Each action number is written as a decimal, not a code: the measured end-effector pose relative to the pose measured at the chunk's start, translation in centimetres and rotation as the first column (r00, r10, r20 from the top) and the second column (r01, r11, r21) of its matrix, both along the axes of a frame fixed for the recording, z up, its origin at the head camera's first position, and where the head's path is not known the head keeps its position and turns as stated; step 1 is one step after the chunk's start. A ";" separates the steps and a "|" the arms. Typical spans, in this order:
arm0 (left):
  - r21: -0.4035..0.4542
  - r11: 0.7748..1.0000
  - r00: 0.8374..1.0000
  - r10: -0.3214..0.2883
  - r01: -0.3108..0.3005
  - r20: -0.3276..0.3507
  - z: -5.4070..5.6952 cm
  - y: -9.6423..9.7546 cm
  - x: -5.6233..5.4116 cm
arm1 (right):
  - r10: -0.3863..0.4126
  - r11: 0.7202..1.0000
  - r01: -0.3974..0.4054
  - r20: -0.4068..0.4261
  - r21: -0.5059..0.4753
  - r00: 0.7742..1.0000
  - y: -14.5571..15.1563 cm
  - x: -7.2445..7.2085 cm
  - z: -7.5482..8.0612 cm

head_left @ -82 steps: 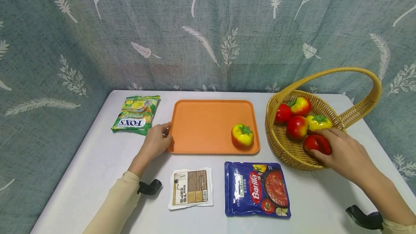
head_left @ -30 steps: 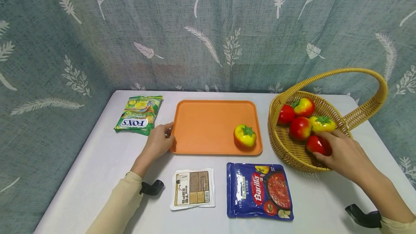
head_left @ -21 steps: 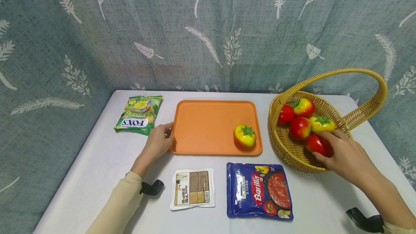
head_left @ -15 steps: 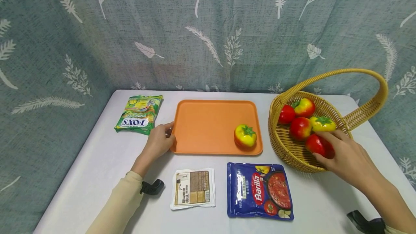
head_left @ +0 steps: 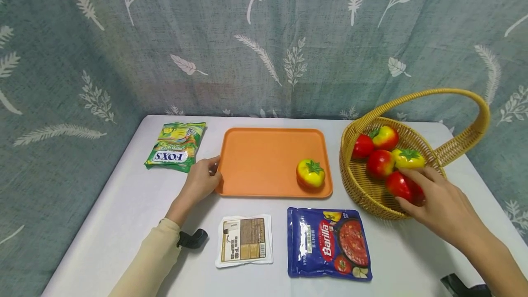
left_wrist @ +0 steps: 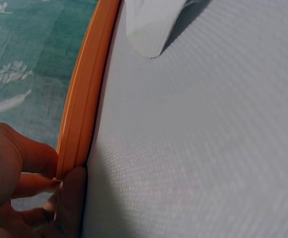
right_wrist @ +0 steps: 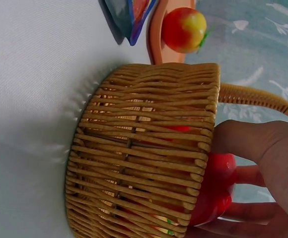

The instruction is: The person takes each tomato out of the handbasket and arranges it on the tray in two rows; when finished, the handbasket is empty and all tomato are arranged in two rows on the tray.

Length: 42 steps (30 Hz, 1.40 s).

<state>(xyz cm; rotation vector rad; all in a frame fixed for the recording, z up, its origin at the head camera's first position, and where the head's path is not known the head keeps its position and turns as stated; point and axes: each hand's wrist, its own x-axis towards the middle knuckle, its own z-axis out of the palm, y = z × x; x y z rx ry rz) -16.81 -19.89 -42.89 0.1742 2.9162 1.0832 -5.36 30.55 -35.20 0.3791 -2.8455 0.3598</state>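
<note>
My left hand (head_left: 200, 180) pinches the left edge of an orange tray (head_left: 255, 162); in the left wrist view thumb and fingers meet at the tray's corner (left_wrist: 74, 148). One yellow-and-red fruit (head_left: 310, 173) with a green leafy top sits in the tray's near right corner. On the right, my right hand (head_left: 447, 207) reaches over the near rim of a wicker basket (head_left: 359, 200) and grips a glossy red fruit (head_left: 398, 185) with lobed sides. In the right wrist view that fruit shows between the rim and my fingers, its lower part hidden behind the weave.
Several more red and yellow fruits (head_left: 380, 163) lie in the basket, under its tall arched handle (head_left: 437, 91). A green Fox's bag (head_left: 175, 145) lies at the far left. Nearer are a white-and-brown packet (head_left: 244, 240) and a blue Barilla pouch (head_left: 328, 243). A leaf-patterned curtain (head_left: 231, 81) hangs behind.
The red fruit has shifted slightly toward the near rim in my right hand, and that wrist has dropped lower. My left hand stays at the tray's edge. The whole view has shifted a little.
</note>
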 end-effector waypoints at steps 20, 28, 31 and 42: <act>0.006 1.000 1.000 -0.007 0.007 0.010 -0.3 0.1 0.3 | 0.005 1.000 -0.007 -0.072 -0.028 0.997 -0.1 0.9 -0.5; 0.001 1.000 1.000 -0.001 0.001 -0.021 0.0 0.1 0.2 | 0.013 0.997 -0.022 -0.120 -0.070 0.993 -0.8 0.8 -0.2; -0.008 1.000 1.000 -0.002 0.002 -0.011 0.1 0.1 0.3 | 0.025 0.996 -0.037 -0.137 -0.082 0.990 -1.1 0.9 0.0; 0.004 1.000 1.000 -0.007 0.007 0.001 0.1 0.2 0.2 | 0.064 0.995 -0.077 -0.183 -0.066 0.981 -2.0 0.9 1.0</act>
